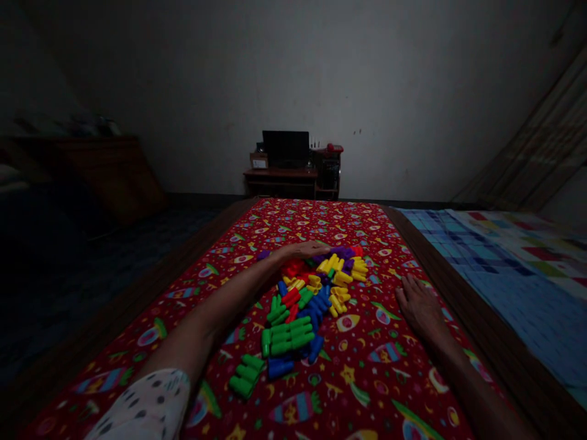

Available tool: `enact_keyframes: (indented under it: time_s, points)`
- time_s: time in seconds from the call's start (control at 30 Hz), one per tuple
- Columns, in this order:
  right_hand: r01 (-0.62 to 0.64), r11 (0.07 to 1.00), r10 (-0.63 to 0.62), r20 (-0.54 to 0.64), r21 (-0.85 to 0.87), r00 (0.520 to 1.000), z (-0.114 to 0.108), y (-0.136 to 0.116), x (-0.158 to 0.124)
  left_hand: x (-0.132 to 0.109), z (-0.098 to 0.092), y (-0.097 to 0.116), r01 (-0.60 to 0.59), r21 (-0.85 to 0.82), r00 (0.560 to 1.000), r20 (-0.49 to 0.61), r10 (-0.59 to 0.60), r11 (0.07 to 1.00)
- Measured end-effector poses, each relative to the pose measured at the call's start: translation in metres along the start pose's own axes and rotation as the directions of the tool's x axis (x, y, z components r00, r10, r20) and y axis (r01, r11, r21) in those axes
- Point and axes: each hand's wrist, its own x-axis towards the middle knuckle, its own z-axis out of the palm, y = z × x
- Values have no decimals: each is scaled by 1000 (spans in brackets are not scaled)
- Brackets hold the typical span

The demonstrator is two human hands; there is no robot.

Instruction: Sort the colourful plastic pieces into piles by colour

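Note:
A heap of plastic toy blocks in bunched tube shapes lies on the red patterned cloth (pixel 334 391). My left hand (pixel 312 249) reaches over the heap's far side, fingers stretched toward the purple blocks (pixel 342 252); whether it touches them is hard to tell. Red blocks (pixel 293 267) lie just below that wrist. Yellow blocks (pixel 331 264) sit at the heap's right, blue blocks (pixel 316 305) in the middle. Nearest me are a large joined green block (pixel 288 337) and a smaller green block (pixel 246 376). My right hand (pixel 419 305) rests flat on the cloth, right of the heap, holding nothing.
Dark brown edging (pixel 426 250) borders the cloth. A bed with a blue plaid cover (pixel 440 244) adjoins on the right. Against the back wall stands a desk (pixel 279 173) with a black monitor (pixel 287 148) and a red telephone (pixel 334 148). A wooden cabinet (pixel 110 177) stands left.

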Motion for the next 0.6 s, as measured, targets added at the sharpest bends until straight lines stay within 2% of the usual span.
enact_keyframes:
  time_s: [0.1, 0.17, 0.2, 0.3, 0.4, 0.47, 0.53, 0.6]
  points:
    - [-34, 999, 34, 10, 30, 999, -3, -2, 0, -22, 9, 22, -138, 112, 989, 69, 131, 984]
    - [-62, 997, 62, 10, 48, 998, -5, -4, 1, -47, 14, 36, -218, 264, 976, 45, 214, 940]
    - [-69, 996, 69, 13, 54, 998, -5, -5, 1, -64, 18, 41, -239, 346, 968, 15, 250, 907]
    - [-57, 997, 56, 15, 61, 998, -5, -6, 1, -127, 34, 53, -305, 552, 940, 42, 339, 776]
    - [-38, 997, 39, -4, 71, 999, -4, -6, 2, -197, 58, 52, -373, 651, 927, 226, 301, 661]
    - [-36, 997, 36, -7, 74, 999, -3, -6, 2, -230, 73, 47, -397, 683, 918, 305, 254, 613]
    - [-41, 997, 41, 0, 72, 999, -4, -6, 1, -244, 83, 39, -389, 715, 921, 291, 259, 580]
    - [-42, 997, 41, 4, 69, 999, -4, -6, 1, -239, 86, 32, -388, 733, 920, 278, 275, 558]
